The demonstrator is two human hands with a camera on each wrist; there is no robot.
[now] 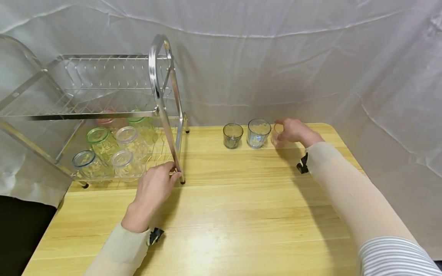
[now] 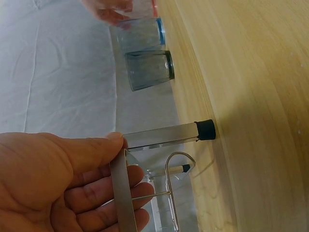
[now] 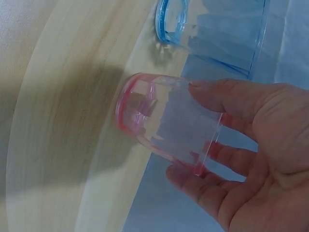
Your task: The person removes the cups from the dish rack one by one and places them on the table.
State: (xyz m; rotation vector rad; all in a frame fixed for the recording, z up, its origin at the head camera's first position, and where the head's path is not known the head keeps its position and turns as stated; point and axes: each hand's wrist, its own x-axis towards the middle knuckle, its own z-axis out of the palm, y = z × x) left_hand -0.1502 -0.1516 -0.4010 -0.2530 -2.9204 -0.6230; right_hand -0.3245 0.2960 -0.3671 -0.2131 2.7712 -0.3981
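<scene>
My right hand [image 1: 297, 131] is at the back right of the table, its thumb and fingers around the rim of a pink-tinted clear glass [image 3: 169, 121]. That glass stands upright, its base at the table top. Beside it is a blue-tinted glass [image 1: 258, 135], and left of that a grey glass [image 1: 232, 136]. On the left, my left hand [image 1: 155, 188] grips the front lower corner of a metal dish rack [image 1: 162, 96]. In the left wrist view its thumb presses one side of the flat rail [image 2: 122, 193], with fingers curled behind.
Several upside-down glasses stand on the rack's lower tier, among them a blue-rimmed glass [image 1: 88, 163], a green glass [image 1: 101, 142] and a clear glass [image 1: 126, 163]. The upper tier [image 1: 110, 88] is wire. A pale cloth [image 1: 276, 69] hangs behind the wooden table [image 1: 224, 214].
</scene>
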